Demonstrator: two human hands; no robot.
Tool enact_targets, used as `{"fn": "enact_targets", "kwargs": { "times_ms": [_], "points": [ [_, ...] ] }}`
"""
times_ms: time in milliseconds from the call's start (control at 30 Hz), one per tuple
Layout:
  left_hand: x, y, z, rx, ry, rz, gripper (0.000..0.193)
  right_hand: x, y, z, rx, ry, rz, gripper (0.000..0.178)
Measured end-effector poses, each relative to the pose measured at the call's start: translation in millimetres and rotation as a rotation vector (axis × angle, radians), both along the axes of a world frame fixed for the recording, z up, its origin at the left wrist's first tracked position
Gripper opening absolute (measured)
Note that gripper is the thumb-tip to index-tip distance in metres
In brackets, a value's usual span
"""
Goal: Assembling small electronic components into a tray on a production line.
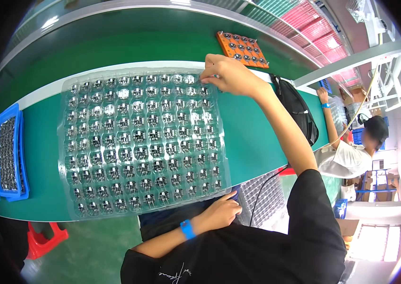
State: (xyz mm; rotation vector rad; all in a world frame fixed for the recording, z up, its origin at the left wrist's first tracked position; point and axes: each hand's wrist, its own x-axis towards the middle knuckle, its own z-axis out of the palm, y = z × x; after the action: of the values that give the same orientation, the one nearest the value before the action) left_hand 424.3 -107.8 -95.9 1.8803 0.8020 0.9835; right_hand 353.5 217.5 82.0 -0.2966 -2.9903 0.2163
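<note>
Lying at far L of the green bench [250,123], two blue bins [15,194] hold lots of small dark parts. Red stool [39,246] on the floor, just R of & below them. Next comes the big clear tray [63,165], flat across mid-bench, its pockets in rows, w/ small metal/black parts [141,152] in them.

L hand [219,213], w/ blue band [187,229] at the wrist, is just below tray's btm R corner: index out straight, other fingers curled in; can't tell if it touches the rim or holds anything. R hand [229,75] is over tray's top R corner, thumb & index narrow, tips nearly together by the last pocket; can't tell if they grip a part or the rim.

Orange board [222,45] w/ round parts sits beyond R hand. Lower down, a grey tray [271,210] is below bench level, black cable [255,203] across it. Black bag [300,111] on bench, R of the forearm. Far R, co-worker [345,161] in white top & dark cap, one arm over the bench.
</note>
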Motion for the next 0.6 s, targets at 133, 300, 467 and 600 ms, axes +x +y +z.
{"fn": "enact_targets", "kwargs": {
  "times_ms": [133, 300, 467, 600],
  "points": [
    [8, -3, 3, 0.128, 0.131, 0.045, 0.015, -4, 12, 5, -0.074, -0.128, -0.018, 0.013],
    [35, 22, 3, 0.124, 0.323, 0.002, 0.025, -11, 0, 6, -0.103, -0.208, -0.099, 0.013],
    [36, 40, -8, 0.067, 0.323, 0.067, 0.022, -5, -14, -6, 0.057, -0.102, -0.083, 0.014],
    [30, 35, -12, 0.125, 0.202, 0.055, 0.02, -3, -22, -10, 0.076, -0.099, -0.153, 0.015]
  ]
}}
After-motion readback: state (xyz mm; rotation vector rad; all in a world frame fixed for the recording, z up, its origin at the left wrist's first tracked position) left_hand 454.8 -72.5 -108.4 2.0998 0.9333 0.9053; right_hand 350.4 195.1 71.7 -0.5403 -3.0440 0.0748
